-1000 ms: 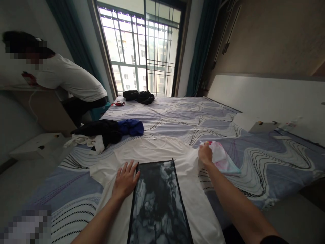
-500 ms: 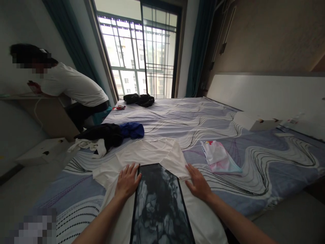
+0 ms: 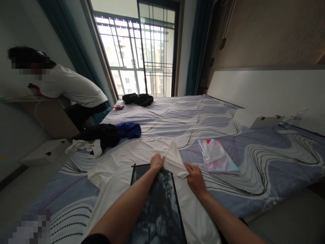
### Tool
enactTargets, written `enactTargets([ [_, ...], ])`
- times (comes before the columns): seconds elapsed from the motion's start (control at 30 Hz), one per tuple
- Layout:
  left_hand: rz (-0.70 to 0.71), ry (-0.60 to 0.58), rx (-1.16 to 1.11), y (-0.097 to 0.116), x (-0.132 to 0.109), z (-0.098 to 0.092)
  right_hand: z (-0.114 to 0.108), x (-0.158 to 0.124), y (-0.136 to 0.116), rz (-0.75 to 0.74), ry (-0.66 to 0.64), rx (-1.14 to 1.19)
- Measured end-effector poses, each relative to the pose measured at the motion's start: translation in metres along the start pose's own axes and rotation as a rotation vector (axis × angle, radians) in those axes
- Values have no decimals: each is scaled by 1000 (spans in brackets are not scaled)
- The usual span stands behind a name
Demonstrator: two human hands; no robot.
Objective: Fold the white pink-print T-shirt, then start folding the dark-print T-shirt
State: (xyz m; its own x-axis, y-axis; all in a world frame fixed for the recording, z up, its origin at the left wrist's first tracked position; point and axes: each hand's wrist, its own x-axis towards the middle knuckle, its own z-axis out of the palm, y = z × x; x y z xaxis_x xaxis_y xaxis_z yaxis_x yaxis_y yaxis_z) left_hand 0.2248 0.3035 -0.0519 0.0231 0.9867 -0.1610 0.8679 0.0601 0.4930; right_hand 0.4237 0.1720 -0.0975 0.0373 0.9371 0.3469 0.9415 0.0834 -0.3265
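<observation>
A white T-shirt with a large dark print lies spread on the bed in front of me, one sleeve folded inward over the body. My left hand reaches across the print, fingers closed on the inner edge of that folded sleeve. At the sleeve's outer end my right hand pinches the fabric between thumb and fingers. My left forearm hides part of the print. The other sleeve lies out flat to the left.
A folded pink-and-white garment lies to the right. Dark and blue clothes are heaped on the left, with black clothing farther back. A white box stands near the headboard. Another person bends over a desk at left.
My left hand has moved right from the print's left edge to the folded sleeve and closed on it. My right hand's flat fingers have closed on the sleeve end.
</observation>
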Motion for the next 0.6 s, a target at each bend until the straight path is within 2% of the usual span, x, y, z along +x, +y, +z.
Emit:
enactTargets([
  [0.17,-65,-171,-34,-13,4,-14,-1,-2,2,22,21,65],
  [0.27,-55,-179,5,-8,19,-25,-1,-1,2,39,28,70],
  [0.4,33,-52,9,25,61,-26,0,-1,3,43,43,109],
  [0.5,48,-17,0,56,96,-13,4,-1,5,53,75,140],
  [0.6,3,-18,-16,80,124,5,9,0,7,74,98,114],
])
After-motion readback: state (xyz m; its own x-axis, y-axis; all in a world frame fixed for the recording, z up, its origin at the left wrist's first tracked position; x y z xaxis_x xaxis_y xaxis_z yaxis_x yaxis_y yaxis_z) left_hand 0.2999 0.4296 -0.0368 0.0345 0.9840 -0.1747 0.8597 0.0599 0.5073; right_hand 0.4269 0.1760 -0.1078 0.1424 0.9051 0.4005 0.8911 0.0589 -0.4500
